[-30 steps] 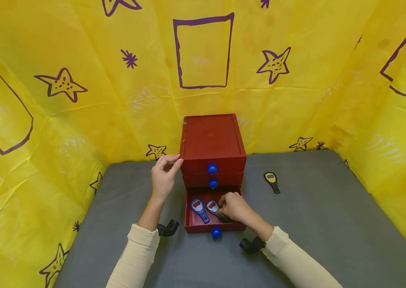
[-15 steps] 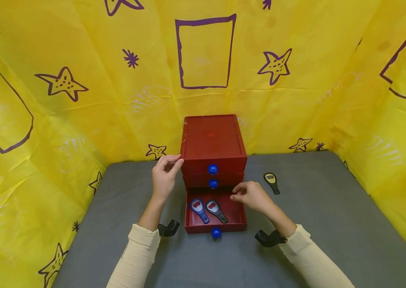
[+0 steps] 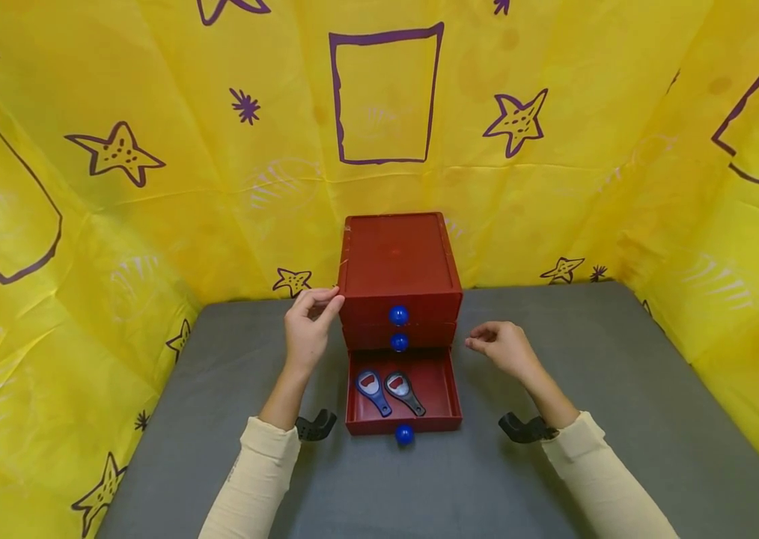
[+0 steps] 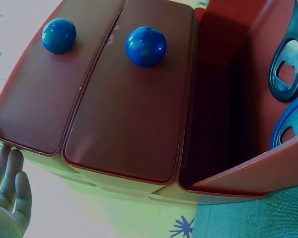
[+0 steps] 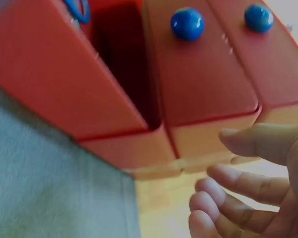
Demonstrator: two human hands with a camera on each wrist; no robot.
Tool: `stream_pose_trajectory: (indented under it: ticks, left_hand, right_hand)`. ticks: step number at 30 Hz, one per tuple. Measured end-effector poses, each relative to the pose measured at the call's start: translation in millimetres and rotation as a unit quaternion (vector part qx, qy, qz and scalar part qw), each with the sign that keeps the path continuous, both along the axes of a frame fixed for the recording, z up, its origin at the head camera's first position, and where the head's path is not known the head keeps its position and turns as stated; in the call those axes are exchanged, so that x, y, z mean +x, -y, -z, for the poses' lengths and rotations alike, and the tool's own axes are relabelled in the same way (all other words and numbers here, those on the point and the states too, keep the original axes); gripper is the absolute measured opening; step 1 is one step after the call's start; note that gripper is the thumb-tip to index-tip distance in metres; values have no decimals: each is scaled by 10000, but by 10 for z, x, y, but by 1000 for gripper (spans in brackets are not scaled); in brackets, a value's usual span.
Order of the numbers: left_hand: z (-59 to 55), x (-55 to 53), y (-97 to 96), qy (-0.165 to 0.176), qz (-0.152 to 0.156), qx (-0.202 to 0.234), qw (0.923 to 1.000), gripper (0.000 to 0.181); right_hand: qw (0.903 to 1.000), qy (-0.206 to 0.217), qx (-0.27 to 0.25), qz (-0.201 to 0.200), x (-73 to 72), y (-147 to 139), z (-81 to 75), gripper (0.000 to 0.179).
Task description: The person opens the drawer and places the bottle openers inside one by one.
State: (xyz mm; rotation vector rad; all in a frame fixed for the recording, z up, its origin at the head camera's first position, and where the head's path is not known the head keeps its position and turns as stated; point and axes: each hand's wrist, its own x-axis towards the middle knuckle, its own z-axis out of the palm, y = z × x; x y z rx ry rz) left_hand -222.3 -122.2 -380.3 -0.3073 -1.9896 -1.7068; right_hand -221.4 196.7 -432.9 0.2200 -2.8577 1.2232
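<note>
A red drawer cabinet (image 3: pixel 400 254) with blue ball knobs stands at the middle of the table, its bottom drawer (image 3: pixel 436 423) pulled out. Inside lie a blue bottle opener (image 3: pixel 373 393) and, to its right, a black bottle opener (image 3: pixel 404 393), side by side. My left hand (image 3: pixel 305 333) touches the cabinet's upper left front edge with its fingertips; the left wrist view shows its fingers (image 4: pixel 21 198) nearly straight along the side. My right hand (image 3: pixel 504 348) hovers right of the cabinet, holding nothing, thumb and fingers apart. The third, black-and-yellow bottle opener is hidden behind it.
The grey table (image 3: pixel 379 494) runs to yellow cloth walls (image 3: pixel 231 224) at the back and sides. A middle drawer knob (image 3: pixel 399 342) sits just above the pulled-out drawer. Black wrist mounts (image 3: pixel 317 425) hang below both forearms.
My right hand has let go of the black bottle opener in the drawer and moved right, out over the spot where the black-and-yellow one lay. The left hand stays put.
</note>
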Motion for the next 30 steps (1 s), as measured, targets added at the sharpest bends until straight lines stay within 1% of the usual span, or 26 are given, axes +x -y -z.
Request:
stream_pose_trajectory:
  ticks: [6, 11, 15, 21, 23, 26, 28, 30]
  left_hand:
    - [-2, -5, 8, 31, -37, 33, 10000, 21]
    - [-5, -4, 12, 73, -6, -32, 10000, 22]
    - [-10, -3, 10, -1, -8, -80, 10000, 21]
    - [-12, 5, 7, -51, -28, -98, 9999, 20]
    - [-12, 8, 6, -43, -30, -99, 9999, 20]
    - [-10, 9, 4, -49, -36, -94, 9999, 20]
    - [-7, 5, -1, -77, -36, -80, 9999, 20]
    - [-5, 0, -6, -108, -35, -66, 9999, 19]
  right_hand:
    - [9994, -175, 90, 289, -116, -102, 103, 22]
    - [9987, -124, 200, 463, -205, -190, 210, 25]
    - [9973, -57, 387, 622, -257, -274, 301, 29]
    - [9929, 18, 885, 799, -312, -385, 404, 38]
    - [9904, 42, 1107, 825, -332, -423, 431, 42]
    - [9859, 48, 1452, 835, -380, -490, 459, 42]
    - [9823, 143, 1667, 842, -416, -538, 466, 41]
    - [9798, 334, 1794, 821, -445, -583, 466, 39]
